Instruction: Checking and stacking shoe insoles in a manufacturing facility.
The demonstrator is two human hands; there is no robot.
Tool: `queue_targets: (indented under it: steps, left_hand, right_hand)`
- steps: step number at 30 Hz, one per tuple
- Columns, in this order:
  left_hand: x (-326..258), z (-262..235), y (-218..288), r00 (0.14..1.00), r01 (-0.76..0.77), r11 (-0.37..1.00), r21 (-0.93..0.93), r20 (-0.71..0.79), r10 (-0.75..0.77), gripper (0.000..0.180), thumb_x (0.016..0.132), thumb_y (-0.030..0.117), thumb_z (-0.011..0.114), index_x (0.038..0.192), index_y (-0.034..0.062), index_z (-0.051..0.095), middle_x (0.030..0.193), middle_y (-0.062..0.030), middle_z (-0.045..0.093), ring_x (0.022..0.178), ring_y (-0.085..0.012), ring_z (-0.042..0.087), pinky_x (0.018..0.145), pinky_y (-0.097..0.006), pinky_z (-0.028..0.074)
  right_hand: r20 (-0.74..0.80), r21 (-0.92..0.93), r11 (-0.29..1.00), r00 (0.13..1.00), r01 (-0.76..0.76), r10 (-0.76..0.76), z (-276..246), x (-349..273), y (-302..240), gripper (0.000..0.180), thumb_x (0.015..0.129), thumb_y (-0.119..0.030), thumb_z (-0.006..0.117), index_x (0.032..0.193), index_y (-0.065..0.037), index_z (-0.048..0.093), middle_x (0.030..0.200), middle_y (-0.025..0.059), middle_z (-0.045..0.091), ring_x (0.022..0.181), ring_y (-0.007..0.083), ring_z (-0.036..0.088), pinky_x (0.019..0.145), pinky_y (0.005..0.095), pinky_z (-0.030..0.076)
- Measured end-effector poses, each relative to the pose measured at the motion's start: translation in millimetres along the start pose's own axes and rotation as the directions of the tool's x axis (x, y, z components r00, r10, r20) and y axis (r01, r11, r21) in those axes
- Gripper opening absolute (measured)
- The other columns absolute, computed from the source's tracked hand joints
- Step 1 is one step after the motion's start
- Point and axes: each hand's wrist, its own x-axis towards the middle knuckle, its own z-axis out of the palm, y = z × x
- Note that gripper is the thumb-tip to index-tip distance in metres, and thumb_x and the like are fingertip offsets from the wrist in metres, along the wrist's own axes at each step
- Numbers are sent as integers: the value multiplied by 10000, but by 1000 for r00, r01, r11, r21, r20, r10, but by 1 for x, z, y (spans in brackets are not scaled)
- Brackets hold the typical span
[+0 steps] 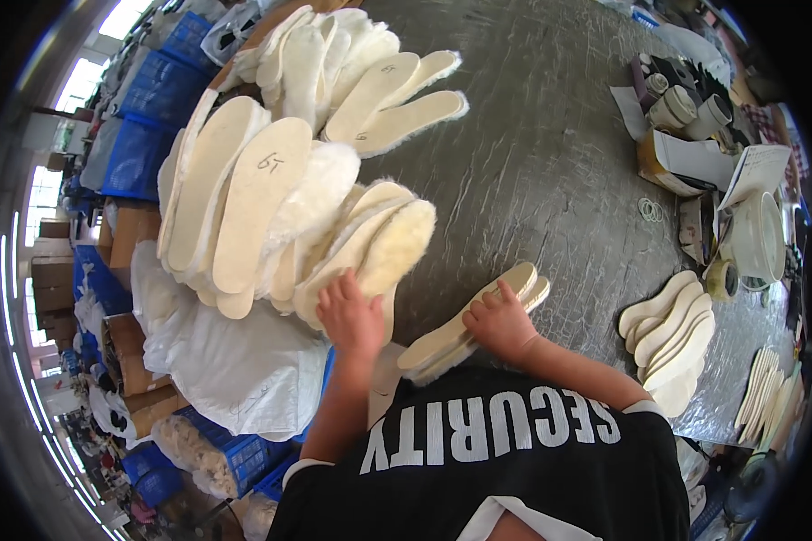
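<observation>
My left hand (347, 311) rests on the near end of a fleecy insole (401, 239) in the pile at the left, its fingers somewhat spread. Cream insoles with fluffy undersides overlap in that pile, some showing handwritten marks on their smooth faces. Nearer my body, my right hand (503, 320) is closed over a small stack of insoles (438, 347), which lies slantwise at the table's near edge. My right fingertips curl around the upper part of the stack; its underside is partly hidden.
More insoles (370, 104) fan out at the far left of the dark table (532, 162). Several stacked insoles (668, 334) lie at the right, near a tape roll (721, 280) and a white tub (756, 236). A white plastic bag (235, 370) and blue crates (140, 153) stand at the left.
</observation>
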Motion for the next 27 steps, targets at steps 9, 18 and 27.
queue_targets:
  steps: [9,18,27]
  left_hand:
    - [-39,32,20,893,-86,907,-413,371,253,603,670,208,827,1159,19,528,1133,-188,546,1065,-394,502,902,-468,429]
    - [-25,47,33,742,82,899,-431,628,233,733,676,178,786,1317,45,457,1178,-186,527,1141,-366,490,969,-447,416]
    - [-24,36,5,920,60,753,-655,329,213,484,725,136,778,1145,1,577,1167,-173,582,1097,-341,545,955,-416,426]
  right_hand:
    - [78,71,997,996,34,-39,-11,-13,-13,119,795,-199,582,887,-134,617,916,27,609,932,218,587,822,385,423]
    - [153,72,997,988,14,-25,-2,-16,-15,123,809,-218,569,887,-142,627,1071,48,602,1070,240,565,866,403,427]
    - [-106,24,997,992,79,-76,-8,-6,-10,194,817,-187,555,997,-120,584,957,4,592,999,195,551,1096,510,254]
